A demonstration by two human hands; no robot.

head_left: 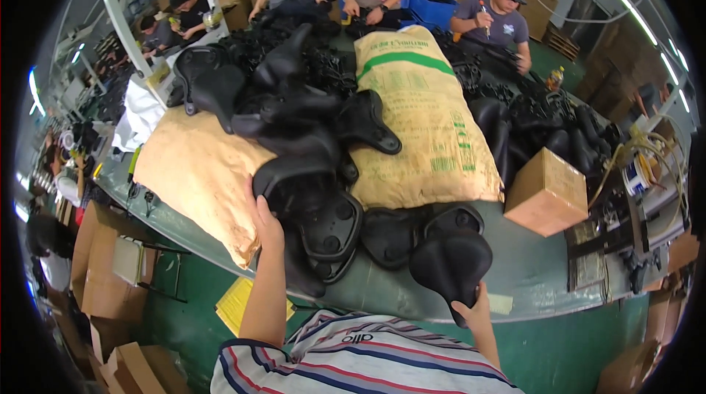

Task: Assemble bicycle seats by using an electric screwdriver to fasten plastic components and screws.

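Head view, looking down over the striped shirt (368,361): the left hand (266,221) reaches up to the heap of black bicycle saddles (309,136) and lies with its fingers curled over the rim of one upturned saddle (294,180) at the near edge of the heap, gripping that rim. The right hand (474,309) sits low at the table edge, closed around the narrow nose of another black saddle (450,261), which it holds padded side up just above the green table (529,261). Between the two hands, more saddles lie underside up, their round mounting holes showing, touching one another and the held pair.

Just left of the left hand a tan sack (198,166) lies flat under part of the heap. Right of the heap lies a fuller tan sack with a green band (423,114), its near end just beyond the right-hand saddle. A small cardboard box (546,192) stands right of that sack, near the right hand but apart from it. Further saddles crowd the far right of the table. Across the table several other people (500,15) work with their own hands. Cardboard cartons (110,276) stand on the floor at the left.
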